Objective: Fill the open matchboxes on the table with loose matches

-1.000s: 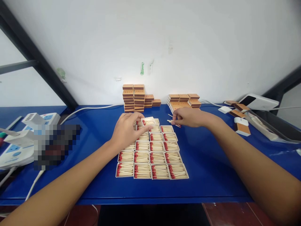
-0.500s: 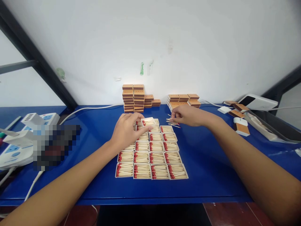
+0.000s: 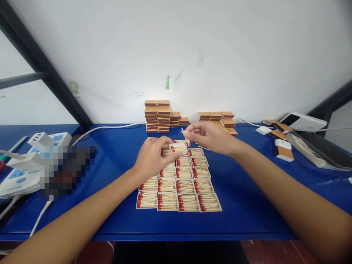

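Observation:
Between the thumb and fingers of my left hand (image 3: pixel 152 156) is a white matchbox tray (image 3: pixel 178 148), held over the far rows of filled trays. Some matches show inside it. My right hand (image 3: pixel 207 137) is closed on a small bunch of matches (image 3: pixel 186 135), just beyond and to the right of that tray. Below and nearer me, rows of open matchbox trays full of red-headed matches (image 3: pixel 188 202) stand side by side on the blue table (image 3: pixel 247 212). A few loose matches (image 3: pixel 205 148) lie under my right hand, mostly hidden by it.
Closed matchboxes stand in a tall stack (image 3: pixel 157 116) and a lower stack (image 3: pixel 216 116) against the wall. Power strips (image 3: pixel 19 179) and a blurred-out dark object (image 3: pixel 67 172) sit left. On the right are scattered matchboxes (image 3: pixel 284 153), a white device (image 3: pixel 304 121) and a dark tray (image 3: pixel 324 148).
My right hand has lifted a bunch of matches from the loose pile and moved left, close to the tray. My left hand still holds the tray in nearly the same place.

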Tool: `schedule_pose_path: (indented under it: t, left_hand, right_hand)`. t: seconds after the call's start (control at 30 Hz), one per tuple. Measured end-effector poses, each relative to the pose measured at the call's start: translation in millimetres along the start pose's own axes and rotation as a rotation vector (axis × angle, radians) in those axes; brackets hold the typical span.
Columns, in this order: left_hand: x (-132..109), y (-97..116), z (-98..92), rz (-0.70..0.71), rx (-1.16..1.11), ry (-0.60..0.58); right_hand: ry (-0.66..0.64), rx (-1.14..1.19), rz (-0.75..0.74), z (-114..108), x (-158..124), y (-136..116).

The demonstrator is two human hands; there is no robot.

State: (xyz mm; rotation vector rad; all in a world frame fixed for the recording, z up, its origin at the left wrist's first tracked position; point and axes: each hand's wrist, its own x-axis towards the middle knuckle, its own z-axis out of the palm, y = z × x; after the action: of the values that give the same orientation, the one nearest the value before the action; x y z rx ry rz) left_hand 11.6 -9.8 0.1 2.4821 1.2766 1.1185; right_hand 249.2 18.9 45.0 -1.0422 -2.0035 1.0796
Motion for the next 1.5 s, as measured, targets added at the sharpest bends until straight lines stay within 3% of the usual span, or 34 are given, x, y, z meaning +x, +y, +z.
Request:
schedule_pose_path:
  t: [0.23,0.5,0.93,1.23,1.5]
  left_hand:
    - [-2.8,10.0,0.0,-0.037,-0.044,0.016]
    - [-2.8,14.3,-2.7,-0.089,-0.088,0.117]
    - [2.3,4.9,-7.6,-0.030,0.048,0.202]
    - [2.4,2.5,-7.4,0.004,0.074,0.187]
    - [2.6,0.7,-6.9,0.012,0.074,0.172]
  right_hand:
    - [0.253,0.217,-0.053,46.2,-1.0,-8.5]
    - [0.376,0.364,-0.011,67.1,-5.6,-0.2]
    - [0.400,0.543,-0.042,64.6,-0.7,10.2]
    - [0.469,0.223,-0.155,51.4,4.3,20.4]
    - [0.419,0.169,-0.148,51.2,2.0,16.6]
